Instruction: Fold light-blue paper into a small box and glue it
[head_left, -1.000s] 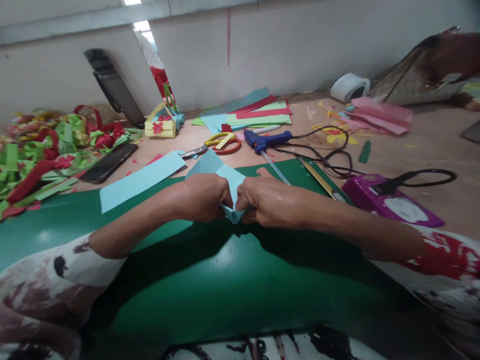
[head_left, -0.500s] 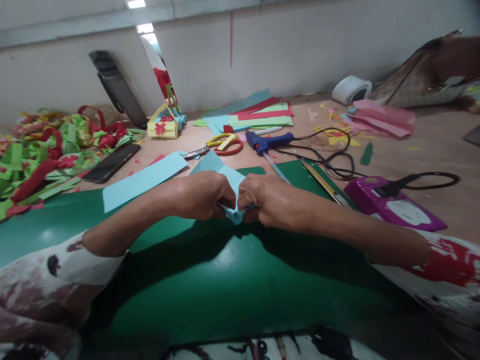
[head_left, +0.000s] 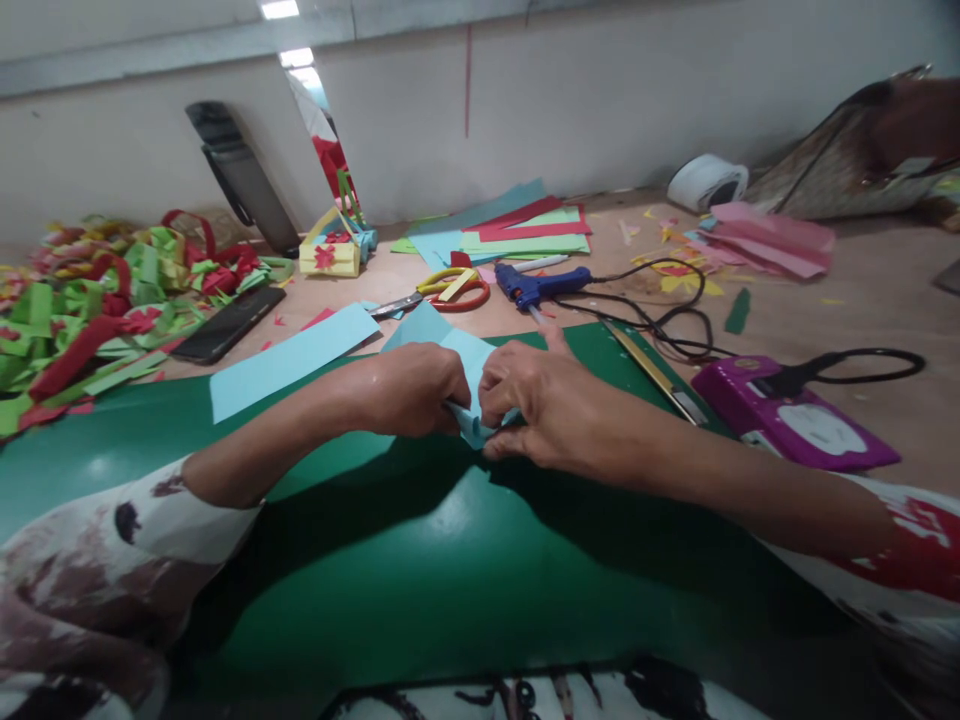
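A folded piece of light blue paper (head_left: 469,352) is held between my two hands, over the green cutting mat (head_left: 450,580). My left hand (head_left: 420,388) pinches its near left edge, fingers curled. On the right side, my right hand (head_left: 536,405) grips the same paper with thumb and curled fingers, one finger stretched away toward the glue gun. The near corner of the paper is bent up between the hands; parts of it are hidden behind the fingers. A flat light blue paper strip (head_left: 292,360) lies left of my hands.
Beyond the hands lie scissors (head_left: 454,290), a blue glue gun (head_left: 544,285) and coloured paper sheets (head_left: 525,230). A cutter knife (head_left: 660,375) and purple power socket (head_left: 799,412) are at right. A phone (head_left: 229,325), bottle (head_left: 244,180), yellow paper purse (head_left: 330,257) and paper pieces (head_left: 142,280) are left.
My right hand has shifted slightly at the paper's near corner, its thumb now more visible and one finger more extended. The left hand keeps its pinch. The view has moved slightly.
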